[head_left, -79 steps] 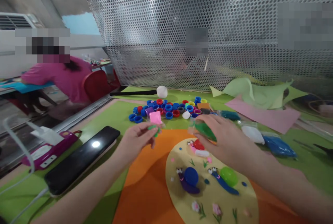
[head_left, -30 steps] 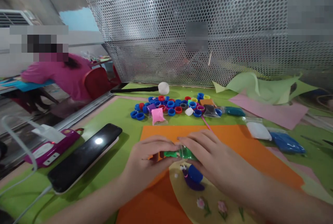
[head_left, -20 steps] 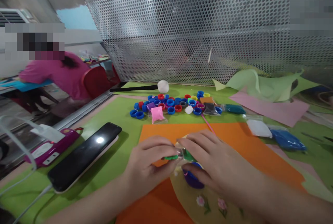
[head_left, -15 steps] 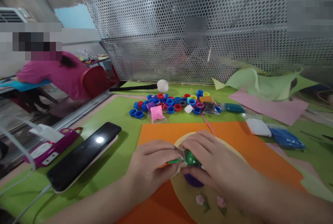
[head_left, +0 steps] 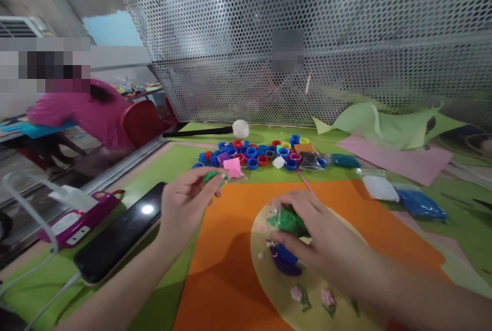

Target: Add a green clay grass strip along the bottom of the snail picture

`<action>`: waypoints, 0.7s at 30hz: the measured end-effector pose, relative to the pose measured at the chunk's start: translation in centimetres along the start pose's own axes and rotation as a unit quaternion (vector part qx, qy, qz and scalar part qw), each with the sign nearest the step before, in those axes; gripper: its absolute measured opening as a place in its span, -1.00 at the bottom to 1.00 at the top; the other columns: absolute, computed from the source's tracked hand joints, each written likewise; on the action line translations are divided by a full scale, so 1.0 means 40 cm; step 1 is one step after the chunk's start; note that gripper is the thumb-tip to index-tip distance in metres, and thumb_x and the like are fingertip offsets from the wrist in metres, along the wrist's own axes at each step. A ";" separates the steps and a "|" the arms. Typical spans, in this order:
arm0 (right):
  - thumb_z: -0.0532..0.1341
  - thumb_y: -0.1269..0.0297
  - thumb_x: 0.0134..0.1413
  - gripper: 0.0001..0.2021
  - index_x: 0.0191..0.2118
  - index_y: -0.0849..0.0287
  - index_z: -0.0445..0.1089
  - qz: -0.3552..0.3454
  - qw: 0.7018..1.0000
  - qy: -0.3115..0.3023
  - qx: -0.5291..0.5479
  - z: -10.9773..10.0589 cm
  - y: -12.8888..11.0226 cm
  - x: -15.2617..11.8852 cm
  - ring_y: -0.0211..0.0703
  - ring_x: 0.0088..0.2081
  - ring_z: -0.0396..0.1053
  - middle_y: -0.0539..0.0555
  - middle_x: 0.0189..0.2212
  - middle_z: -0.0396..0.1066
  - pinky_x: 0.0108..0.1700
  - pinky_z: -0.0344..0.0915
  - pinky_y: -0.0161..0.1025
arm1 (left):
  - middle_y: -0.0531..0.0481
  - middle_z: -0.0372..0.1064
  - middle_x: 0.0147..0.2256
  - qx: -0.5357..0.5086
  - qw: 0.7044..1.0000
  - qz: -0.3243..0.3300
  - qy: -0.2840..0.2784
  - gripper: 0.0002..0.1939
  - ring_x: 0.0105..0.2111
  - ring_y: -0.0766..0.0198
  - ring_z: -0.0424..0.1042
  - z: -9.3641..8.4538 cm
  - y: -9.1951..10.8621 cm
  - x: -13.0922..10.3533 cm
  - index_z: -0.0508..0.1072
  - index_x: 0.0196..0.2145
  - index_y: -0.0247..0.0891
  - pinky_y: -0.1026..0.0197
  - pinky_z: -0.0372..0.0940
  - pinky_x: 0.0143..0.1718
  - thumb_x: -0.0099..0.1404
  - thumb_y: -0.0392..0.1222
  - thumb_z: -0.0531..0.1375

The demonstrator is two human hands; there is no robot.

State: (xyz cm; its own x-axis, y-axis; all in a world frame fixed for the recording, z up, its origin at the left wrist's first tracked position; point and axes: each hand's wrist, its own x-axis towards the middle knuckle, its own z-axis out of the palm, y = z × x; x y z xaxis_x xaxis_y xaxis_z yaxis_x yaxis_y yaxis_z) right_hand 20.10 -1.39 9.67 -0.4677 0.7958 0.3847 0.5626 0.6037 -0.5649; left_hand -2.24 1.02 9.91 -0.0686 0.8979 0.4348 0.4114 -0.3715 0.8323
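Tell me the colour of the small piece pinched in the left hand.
Green: the clay piece pinched in the left hand, clearest in the head view.

Perforated metal screen [head_left: 307, 39] is showing a dull silver sheen, punched all over with round holes. Table [head_left: 169, 167] is wearing a matt green covering. Orange sheet [head_left: 230, 269] and yellow disc [head_left: 277, 295] are looking like matt paper or foam, smooth. Green clay [head_left: 287, 221] is sitting in a clear, glossy plastic bag under the right hand [head_left: 319, 233]; a small green clay piece [head_left: 211, 176] in the left hand [head_left: 184, 203] is looking soft and matt. Bottle caps [head_left: 253, 154] are showing shiny hard plastic. Phone [head_left: 119, 233] is reflecting light off glossy black glass.
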 end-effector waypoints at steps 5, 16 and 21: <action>0.14 0.26 0.14 -0.78 -0.08 0.02 0.19 0.059 0.997 0.016 0.050 0.003 0.008 0.004 -0.14 -0.15 0.36 0.02 -0.16 0.35 -0.16 0.34 -0.15 | -0.05 0.43 -0.28 -0.068 0.983 -0.051 -0.165 -0.77 -0.60 0.42 0.22 0.035 0.001 -0.011 0.45 -0.19 -0.21 0.33 0.20 -0.59 0.19 -0.15 0.17; 0.24 0.32 -0.04 -0.77 -0.22 0.05 0.21 0.143 0.978 -0.040 0.149 0.001 -0.003 0.007 -0.22 -0.35 0.38 -0.06 -0.34 0.39 -0.36 0.34 -0.29 | 0.15 0.09 -0.58 -0.034 0.945 -0.019 -0.324 -0.61 -0.56 0.39 0.07 0.047 0.031 -0.047 0.26 -0.55 -0.27 0.34 0.00 -0.55 0.02 0.05 0.32; 0.24 0.35 -0.01 -0.76 -0.18 0.02 0.28 0.126 0.971 -0.111 0.171 -0.015 -0.015 0.009 -0.21 -0.24 0.39 -0.07 -0.25 0.41 -0.29 0.32 -0.32 | 0.08 0.17 -0.55 -0.062 0.915 0.037 -0.398 -0.58 -0.52 0.36 0.17 0.049 0.024 -0.051 0.29 -0.53 -0.30 0.34 0.08 -0.49 0.25 0.13 0.11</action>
State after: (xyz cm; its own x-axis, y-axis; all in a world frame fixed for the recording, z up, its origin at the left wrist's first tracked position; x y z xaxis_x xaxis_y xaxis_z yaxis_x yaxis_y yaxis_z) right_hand 19.99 -1.45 10.59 -0.5013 0.8634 0.0575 0.4363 0.3096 -0.8449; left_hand 0.09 -0.73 9.14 0.6582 0.7388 0.1447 0.2782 -0.4173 0.8651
